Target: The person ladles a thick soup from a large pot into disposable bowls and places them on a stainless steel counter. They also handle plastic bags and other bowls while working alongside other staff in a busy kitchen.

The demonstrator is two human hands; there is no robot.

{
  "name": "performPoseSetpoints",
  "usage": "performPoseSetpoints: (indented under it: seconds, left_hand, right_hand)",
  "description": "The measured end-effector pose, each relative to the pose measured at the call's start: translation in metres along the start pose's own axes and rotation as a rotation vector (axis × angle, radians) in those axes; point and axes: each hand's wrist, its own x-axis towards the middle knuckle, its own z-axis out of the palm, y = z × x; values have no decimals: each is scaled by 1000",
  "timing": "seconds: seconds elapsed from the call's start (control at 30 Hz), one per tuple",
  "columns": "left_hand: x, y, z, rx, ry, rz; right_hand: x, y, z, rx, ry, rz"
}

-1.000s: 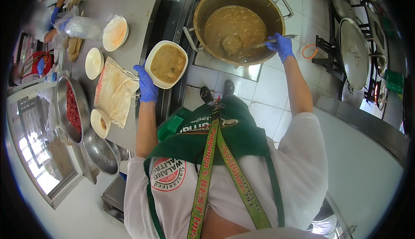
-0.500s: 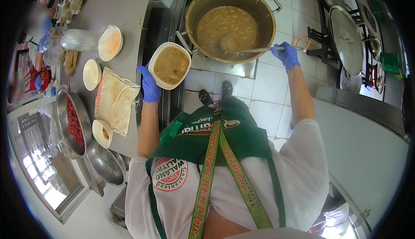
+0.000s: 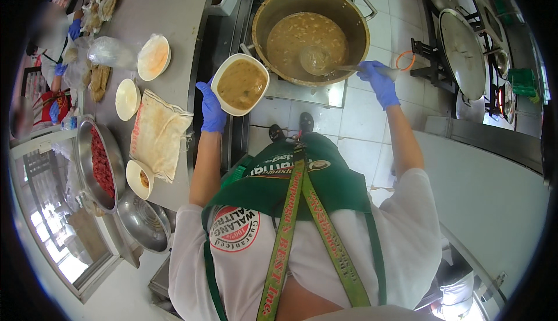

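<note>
My gloved left hand [image 3: 211, 109] grips a white bowl [image 3: 268, 83] by its left side. Brown soup with chunks [image 3: 241, 84] fills much of it. In my gloved right hand [image 3: 379, 84] is the handle of a metal ladle [image 3: 315, 59]. The ladle's round head is over the soup inside a large metal pot [image 3: 261, 27], and looks partly filled. Thick brown soup with pale pieces [image 3: 305, 30] lies in the pot. The bowl is just left of the pot's near rim, held above the floor.
On the steel counter [image 3: 165, 7] at left are a cloth [image 3: 161, 138], cream bowls [image 3: 128, 99] and plastic bags [image 3: 111, 52]. A steel basin of red meat [image 3: 100, 161] stands by an empty basin [image 3: 143, 222]. Burners with a large lid [image 3: 462, 54] are at right. Another person [image 3: 55, 97] stands far left.
The bowl and my left hand have moved right, closer to the pot. My right hand has shifted slightly left, and the ladle head has come up from the soup, more visible now.
</note>
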Motion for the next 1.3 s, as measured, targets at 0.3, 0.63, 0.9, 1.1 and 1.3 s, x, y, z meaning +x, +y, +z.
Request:
performPoseSetpoints:
  seconds: [0.3,0.63,0.9,1.1,1.3]
  left_hand:
    - [-14,14,18,9,19,-25]
    - [0,-10,-8,140,13,110]
    - [12,-31,-17,154,45,115]
    - [13,-27,-12,162,27,87]
    - [28,-46,-22,211,35,151]
  right_hand:
    - [-49,-4,3,-545,-229,-623]
    - [-127,-19,23,-450,-443,-62]
    - [-164,-15,39,-547,-446,38]
    - [-184,22,33,-906,-443,-412]
    - [-206,-23,61,-570,-286,279]
